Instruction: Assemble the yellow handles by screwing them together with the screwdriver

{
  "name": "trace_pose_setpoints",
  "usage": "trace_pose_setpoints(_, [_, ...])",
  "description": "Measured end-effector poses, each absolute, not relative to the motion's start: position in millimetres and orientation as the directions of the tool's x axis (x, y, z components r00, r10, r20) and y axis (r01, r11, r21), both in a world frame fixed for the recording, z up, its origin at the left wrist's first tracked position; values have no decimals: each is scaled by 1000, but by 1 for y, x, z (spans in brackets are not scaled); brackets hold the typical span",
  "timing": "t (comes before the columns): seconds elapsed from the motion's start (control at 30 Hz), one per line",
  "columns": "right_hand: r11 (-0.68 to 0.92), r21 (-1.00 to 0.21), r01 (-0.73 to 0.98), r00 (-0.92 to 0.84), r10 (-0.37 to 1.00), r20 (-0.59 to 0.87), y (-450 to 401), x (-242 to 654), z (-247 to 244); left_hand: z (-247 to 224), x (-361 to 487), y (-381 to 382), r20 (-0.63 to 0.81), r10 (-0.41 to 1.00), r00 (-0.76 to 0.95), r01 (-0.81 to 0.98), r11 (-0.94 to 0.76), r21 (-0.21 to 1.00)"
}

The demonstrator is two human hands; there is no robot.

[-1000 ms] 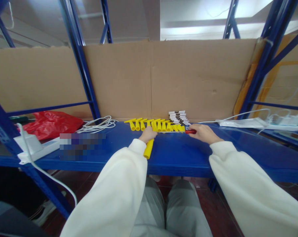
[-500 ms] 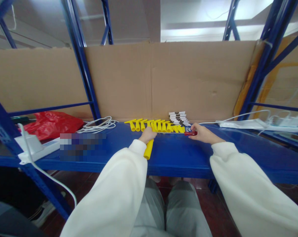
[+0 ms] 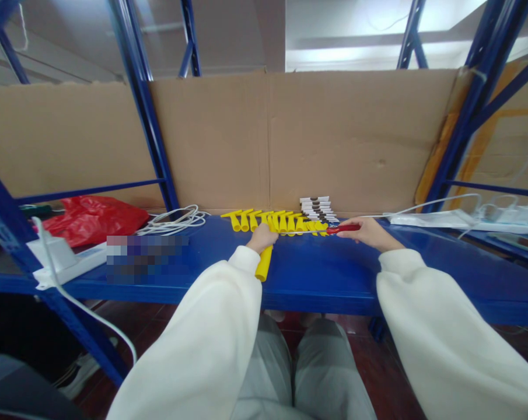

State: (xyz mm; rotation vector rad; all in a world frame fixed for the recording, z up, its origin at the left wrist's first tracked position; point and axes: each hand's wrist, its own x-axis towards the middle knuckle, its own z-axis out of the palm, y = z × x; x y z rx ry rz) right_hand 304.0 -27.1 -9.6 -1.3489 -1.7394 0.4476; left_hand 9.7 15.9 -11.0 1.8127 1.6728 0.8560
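My left hand [image 3: 262,238] is closed around a yellow T-shaped piece with a tube-like handle [image 3: 264,265], the handle pointing toward me. Its head is mostly hidden by my fingers and the pieces behind. My right hand [image 3: 363,231] grips the red handle of a screwdriver [image 3: 345,229], whose thin metal shaft runs left to the yellow piece at my left hand. Whether the tip touches a screw is too small to see. Behind my hands lies a row of several similar yellow T-shaped pieces [image 3: 235,221], with smaller yellow parts [image 3: 317,227] at the row's right end.
A stack of white-and-black packets [image 3: 315,205] lies against the cardboard wall [image 3: 211,140]. On the left of the blue shelf [image 3: 316,280] are a coiled white cable [image 3: 176,220], a red plastic bag [image 3: 95,220] and a power strip [image 3: 73,268]. More cables and plugs [image 3: 504,216] sit at right.
My right hand has shifted slightly right and its grip on the screwdriver has changed, showing more of the red handle. My left hand stays in place with the yellow piece.
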Motion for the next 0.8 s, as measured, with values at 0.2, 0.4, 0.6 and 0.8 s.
trace_pose_setpoints(0.2, [357, -831, 428, 60, 906, 420, -28, 301, -12, -10, 12, 12, 88, 995, 41, 564, -96, 820])
trace_pose_setpoints(0.4, [281, -924, 261, -82, 960, 269, -29, 303, -14, -15, 8, 23, 108, 994, -12, 615, -78, 785])
trace_pose_setpoints(0.6, [295, -937, 189, -84, 955, 284, -26, 307, -16, -16, 7, 23, 95, 995, -24, 610, -61, 790])
trace_pose_setpoints(0.8, [318, -916, 246, 113, 929, 353, -18, 309, -22, -11, 11, 13, 65, 995, 76, 512, -95, 854])
